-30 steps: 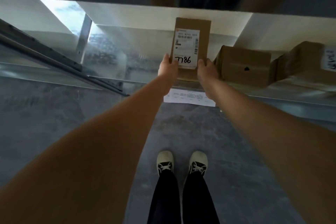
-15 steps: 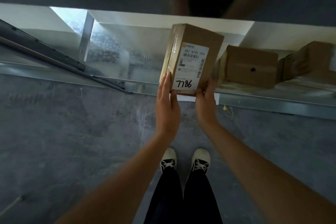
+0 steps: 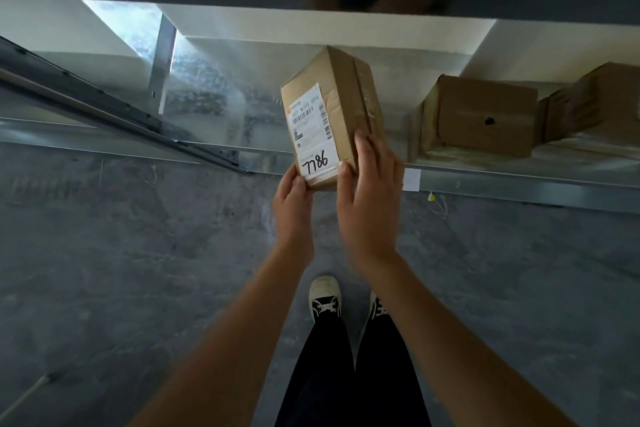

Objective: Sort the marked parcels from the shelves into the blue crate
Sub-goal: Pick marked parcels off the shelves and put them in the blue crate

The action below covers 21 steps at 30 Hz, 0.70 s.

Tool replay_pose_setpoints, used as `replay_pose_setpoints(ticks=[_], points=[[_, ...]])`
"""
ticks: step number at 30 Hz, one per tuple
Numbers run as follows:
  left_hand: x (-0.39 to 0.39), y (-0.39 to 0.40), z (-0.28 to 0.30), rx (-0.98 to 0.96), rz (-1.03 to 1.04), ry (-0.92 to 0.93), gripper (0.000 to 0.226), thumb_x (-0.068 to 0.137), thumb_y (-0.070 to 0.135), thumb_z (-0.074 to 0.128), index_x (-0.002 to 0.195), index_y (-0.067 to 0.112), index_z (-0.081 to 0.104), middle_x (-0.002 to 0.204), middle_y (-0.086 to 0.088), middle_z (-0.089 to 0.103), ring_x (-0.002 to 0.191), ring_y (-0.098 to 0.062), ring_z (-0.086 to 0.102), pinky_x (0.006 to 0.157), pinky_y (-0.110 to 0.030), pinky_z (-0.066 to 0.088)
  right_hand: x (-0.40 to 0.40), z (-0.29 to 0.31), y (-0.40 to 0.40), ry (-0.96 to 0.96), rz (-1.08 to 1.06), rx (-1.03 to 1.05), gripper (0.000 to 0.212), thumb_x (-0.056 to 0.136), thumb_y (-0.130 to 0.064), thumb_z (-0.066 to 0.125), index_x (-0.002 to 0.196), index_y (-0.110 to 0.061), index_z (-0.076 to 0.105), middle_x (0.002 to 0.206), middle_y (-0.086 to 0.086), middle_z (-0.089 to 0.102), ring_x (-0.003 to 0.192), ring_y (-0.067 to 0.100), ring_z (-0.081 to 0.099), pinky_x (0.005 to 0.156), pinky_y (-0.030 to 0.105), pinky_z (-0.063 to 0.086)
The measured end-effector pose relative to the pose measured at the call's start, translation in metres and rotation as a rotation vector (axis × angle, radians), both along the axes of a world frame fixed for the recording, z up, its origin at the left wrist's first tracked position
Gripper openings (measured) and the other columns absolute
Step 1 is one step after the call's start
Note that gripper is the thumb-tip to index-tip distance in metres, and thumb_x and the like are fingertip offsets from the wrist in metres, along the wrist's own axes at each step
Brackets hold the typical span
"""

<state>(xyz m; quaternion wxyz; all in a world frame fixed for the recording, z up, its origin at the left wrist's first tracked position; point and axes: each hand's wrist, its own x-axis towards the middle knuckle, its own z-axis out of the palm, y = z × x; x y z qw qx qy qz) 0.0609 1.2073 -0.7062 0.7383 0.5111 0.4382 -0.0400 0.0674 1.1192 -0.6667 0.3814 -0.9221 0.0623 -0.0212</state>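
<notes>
Both the left hand (image 3: 293,199) and right hand (image 3: 367,198) grip the marked parcel (image 3: 330,114) clear of the shelf (image 3: 519,180); next likely means finding the unseen crate.

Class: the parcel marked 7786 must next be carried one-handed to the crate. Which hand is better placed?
Probably the right hand: its fingers wrap the parcel along its side, while the left hand only pinches the bottom corner.

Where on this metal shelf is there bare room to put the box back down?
The galvanised metal shelf is bare from its upright post rightward to the held brown cardboard parcel marked 7786. To the right it is crowded: a brown box with a black dot, another cardboard box beside it.
</notes>
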Motion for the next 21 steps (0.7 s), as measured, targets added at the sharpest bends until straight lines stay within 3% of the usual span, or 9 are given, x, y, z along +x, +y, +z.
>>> replay_pose_setpoints(ticks=[3, 5, 10, 14, 16, 18, 21], points=[[0.005, 0.008, 0.002, 0.141, -0.029, -0.091, 0.029, 0.1, 0.011, 0.044, 0.12, 0.021, 0.062, 0.113, 0.001, 0.069, 0.109, -0.009, 0.063, 0.086, -0.021, 0.051, 0.013, -0.008, -0.003, 0.132, -0.027, 0.212, 0.044, 0.099, -0.014, 0.049, 0.142, -0.006, 0.043, 0.141, 0.012, 0.05, 0.128, 0.024, 0.047, 0.104, 0.028, 0.038], [0.014, 0.016, 0.001, 0.216, -0.088, -0.144, 0.032, 0.099, 0.009, 0.046, 0.126, 0.017, 0.059, 0.118, 0.0, 0.067, 0.11, -0.009, 0.063, 0.086, -0.02, 0.052, 0.026, -0.016, -0.005, 0.247, -0.004, 0.281, 0.046, 0.101, -0.014, 0.046, 0.146, -0.008, 0.038, 0.142, 0.01, 0.051, 0.127, 0.022, 0.05, 0.105, 0.028, 0.04], [0.029, 0.038, -0.008, 0.441, -0.319, -0.127, 0.041, 0.099, 0.009, 0.045, 0.14, 0.011, 0.047, 0.128, -0.003, 0.062, 0.114, -0.011, 0.06, 0.095, -0.023, 0.051, 0.056, -0.034, -0.001, 0.484, 0.157, 0.207, 0.053, 0.103, -0.018, 0.041, 0.152, -0.017, 0.021, 0.145, 0.011, 0.048, 0.124, 0.03, 0.053, 0.101, 0.042, 0.045], [0.044, 0.057, -0.011, 0.587, -0.477, -0.082, 0.042, 0.101, 0.015, 0.042, 0.143, 0.017, 0.043, 0.125, 0.001, 0.061, 0.11, -0.009, 0.057, 0.088, -0.015, 0.046, 0.065, -0.04, 0.005, 0.57, 0.23, 0.202, 0.057, 0.103, -0.021, 0.042, 0.153, -0.017, 0.015, 0.146, 0.015, 0.045, 0.126, 0.034, 0.051, 0.099, 0.042, 0.042], [0.053, 0.062, -0.008, 0.659, -0.524, -0.022, 0.044, 0.102, 0.017, 0.04, 0.146, 0.016, 0.038, 0.137, -0.004, 0.053, 0.123, -0.016, 0.051, 0.097, -0.023, 0.044, 0.064, -0.037, 0.003, 0.536, 0.273, 0.21, 0.059, 0.101, -0.018, 0.047, 0.152, -0.015, 0.018, 0.149, 0.013, 0.042, 0.131, 0.032, 0.047, 0.103, 0.038, 0.039], [0.057, 0.055, -0.001, 0.878, -0.541, 0.049, 0.049, 0.102, 0.021, 0.041, 0.149, 0.013, 0.029, 0.149, -0.008, 0.037, 0.137, -0.022, 0.035, 0.112, -0.037, 0.034, 0.058, -0.029, -0.011, 0.367, 0.227, 0.201, 0.056, 0.099, -0.013, 0.048, 0.151, -0.01, 0.026, 0.151, 0.013, 0.04, 0.135, 0.027, 0.042, 0.105, 0.029, 0.034], [0.057, 0.02, 0.015, 1.07, -0.528, -0.247, 0.043, 0.098, 0.02, 0.041, 0.14, 0.015, 0.036, 0.143, -0.009, 0.038, 0.131, -0.025, 0.037, 0.106, -0.04, 0.039, 0.055, -0.019, -0.064, 0.042, -0.054, 0.146, 0.046, 0.094, -0.003, 0.05, 0.138, 0.004, 0.043, 0.138, 0.021, 0.05, 0.128, 0.031, 0.047, 0.105, 0.025, 0.032]])
